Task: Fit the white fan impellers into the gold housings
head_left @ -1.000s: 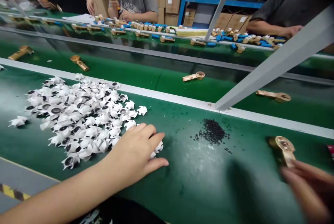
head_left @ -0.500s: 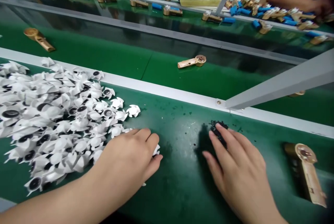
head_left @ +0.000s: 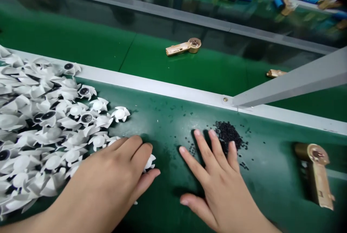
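Left hand curls over a white fan wheel, grip hidden; right hand, fingers spread, is beside black rings near the far edge of the table.

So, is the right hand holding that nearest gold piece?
No, the gold piece lies on the green bench, apart from the right hand, whose fingers are spread near the small black rings.
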A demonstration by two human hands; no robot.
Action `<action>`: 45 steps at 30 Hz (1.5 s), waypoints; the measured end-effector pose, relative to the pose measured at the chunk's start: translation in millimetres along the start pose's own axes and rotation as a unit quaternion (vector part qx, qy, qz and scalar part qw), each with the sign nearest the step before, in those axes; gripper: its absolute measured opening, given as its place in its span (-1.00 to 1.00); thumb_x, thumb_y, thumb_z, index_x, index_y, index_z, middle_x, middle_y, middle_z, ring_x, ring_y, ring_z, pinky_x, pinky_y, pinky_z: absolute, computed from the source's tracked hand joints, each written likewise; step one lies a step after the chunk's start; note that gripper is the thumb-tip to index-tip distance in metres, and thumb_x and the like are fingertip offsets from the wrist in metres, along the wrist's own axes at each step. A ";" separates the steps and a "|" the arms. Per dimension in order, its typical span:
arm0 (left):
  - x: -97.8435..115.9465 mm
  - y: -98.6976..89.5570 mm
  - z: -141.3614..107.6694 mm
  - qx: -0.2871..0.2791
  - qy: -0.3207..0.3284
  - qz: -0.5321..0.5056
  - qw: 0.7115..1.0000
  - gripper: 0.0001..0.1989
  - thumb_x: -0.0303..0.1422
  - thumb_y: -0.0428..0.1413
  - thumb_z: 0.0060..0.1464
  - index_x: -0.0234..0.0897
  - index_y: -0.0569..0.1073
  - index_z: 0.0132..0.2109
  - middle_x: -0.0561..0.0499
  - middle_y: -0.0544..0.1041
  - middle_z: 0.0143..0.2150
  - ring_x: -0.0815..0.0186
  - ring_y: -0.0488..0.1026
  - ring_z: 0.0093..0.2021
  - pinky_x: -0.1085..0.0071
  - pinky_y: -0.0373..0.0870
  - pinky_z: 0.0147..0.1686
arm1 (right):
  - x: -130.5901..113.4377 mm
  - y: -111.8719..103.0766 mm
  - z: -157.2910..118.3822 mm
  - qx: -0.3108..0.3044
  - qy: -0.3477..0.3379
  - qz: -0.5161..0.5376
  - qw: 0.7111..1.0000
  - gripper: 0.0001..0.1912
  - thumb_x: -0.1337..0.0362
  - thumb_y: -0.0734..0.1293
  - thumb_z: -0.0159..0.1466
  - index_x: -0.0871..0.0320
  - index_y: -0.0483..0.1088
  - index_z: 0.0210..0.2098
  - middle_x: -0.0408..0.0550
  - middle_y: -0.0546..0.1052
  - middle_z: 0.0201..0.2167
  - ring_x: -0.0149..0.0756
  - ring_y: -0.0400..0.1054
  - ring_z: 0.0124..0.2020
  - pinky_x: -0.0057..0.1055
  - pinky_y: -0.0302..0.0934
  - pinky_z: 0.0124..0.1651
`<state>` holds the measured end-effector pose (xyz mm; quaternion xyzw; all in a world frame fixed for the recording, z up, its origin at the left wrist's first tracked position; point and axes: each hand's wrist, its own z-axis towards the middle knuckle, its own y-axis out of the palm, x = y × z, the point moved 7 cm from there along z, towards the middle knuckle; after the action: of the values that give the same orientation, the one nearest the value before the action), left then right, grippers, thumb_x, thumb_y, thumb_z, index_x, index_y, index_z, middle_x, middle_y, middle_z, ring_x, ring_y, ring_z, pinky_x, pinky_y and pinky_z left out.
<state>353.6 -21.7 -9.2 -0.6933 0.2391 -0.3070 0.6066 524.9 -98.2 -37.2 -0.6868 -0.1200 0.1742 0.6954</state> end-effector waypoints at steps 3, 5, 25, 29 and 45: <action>1.7 -3.4 2.6 0.001 0.006 -0.012 1.000 -0.84 -0.38 0.11 0.20 -0.29 0.54 -0.11 -0.15 0.55 -0.20 0.01 0.57 -0.30 0.23 0.43 -0.55 | 14.4 -10.8 -13.1 0.054 0.037 0.040 0.997 -0.33 -0.02 0.19 0.43 0.31 0.17 0.36 0.42 0.13 0.38 0.45 -0.15 0.43 0.38 -0.22 0.29; 3.0 -5.4 5.5 0.005 0.016 -0.019 1.000 -0.85 -0.39 0.10 0.21 -0.30 0.54 -0.13 -0.15 0.55 -0.21 0.02 0.57 -0.31 0.25 0.41 -0.57 | 29.9 -22.2 -17.9 0.115 0.087 0.085 0.986 -0.56 0.25 0.27 0.41 0.33 0.31 0.21 0.34 0.37 0.18 0.22 0.17 0.30 0.17 -0.04 0.31; -21.4 -11.9 13.0 0.030 -0.187 -0.752 0.631 -0.69 -0.48 0.30 0.12 -0.14 0.51 0.00 0.19 0.52 -0.36 0.59 0.46 -0.40 0.78 0.38 -0.43 | 15.7 -51.9 55.7 0.072 -0.013 0.224 0.972 -0.90 0.42 0.21 0.40 0.15 0.33 -0.21 -0.05 0.46 -0.30 -0.29 0.39 -0.29 -0.37 0.31 -0.31; -8.7 -7.7 14.1 0.023 -0.141 -0.856 0.496 -0.64 -0.59 0.32 0.06 -0.17 0.56 -0.02 0.18 0.56 -0.33 0.60 0.50 -0.36 0.74 0.45 -0.31 | 4.5 -68.3 84.2 0.059 0.022 0.400 0.914 -0.89 0.38 0.19 0.42 0.04 0.26 -0.22 -0.18 0.42 -0.31 -0.45 0.37 -0.34 -0.53 0.31 -0.36; -19.7 -4.0 11.7 0.094 -0.157 -0.828 0.530 -0.58 -0.62 0.42 -0.17 -0.18 0.67 -0.12 0.07 0.54 -0.20 0.39 0.62 -0.29 0.52 0.59 -0.22 | -7.2 -68.9 84.9 0.109 -0.006 0.331 0.937 -0.88 0.38 0.25 0.38 0.04 0.39 -0.18 -0.09 0.50 -0.27 -0.34 0.46 -0.29 -0.47 0.38 -0.34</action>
<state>348.1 0.9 -8.8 -0.5564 -0.5714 -0.5786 0.1705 489.2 -23.3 34.4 -0.6069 0.1298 0.4102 0.6682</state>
